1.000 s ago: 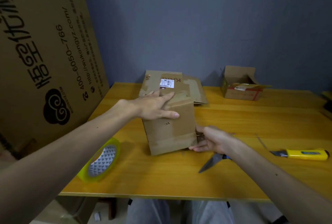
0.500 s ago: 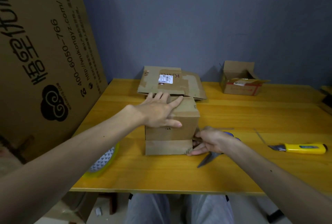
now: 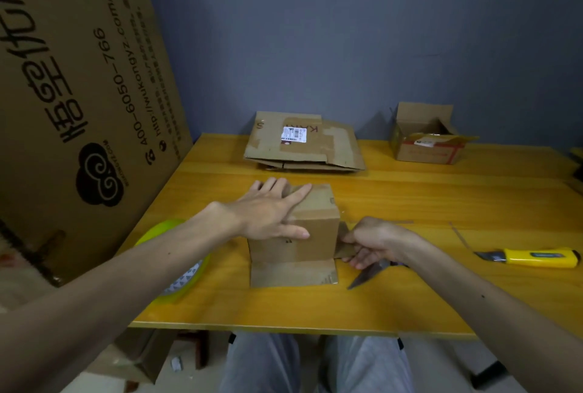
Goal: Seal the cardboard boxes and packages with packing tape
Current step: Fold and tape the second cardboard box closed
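A small brown cardboard box [image 3: 310, 228] stands on the yellow table [image 3: 410, 203], with one flap [image 3: 293, 274] lying flat on the table toward me. My left hand [image 3: 271, 214] lies flat on the box's top and front with straight fingers. My right hand [image 3: 370, 242] pinches the side flap [image 3: 343, 244] at the box's right edge. A roll of packing tape [image 3: 176, 269] with a yellow-green rim lies at the table's left front, partly hidden behind my left forearm.
Scissors [image 3: 367, 276] lie under my right hand. A yellow utility knife [image 3: 536, 257] rests at the right. Flattened cardboard [image 3: 303, 146] lies at the back centre, an open small box [image 3: 426, 137] at the back right. A large printed carton [image 3: 72, 92] leans at the left.
The box has been tipped down from a tilt to stand flat on the table, its lower flap now spread toward me. My right hand shifted from the box's bottom corner to the side flap.
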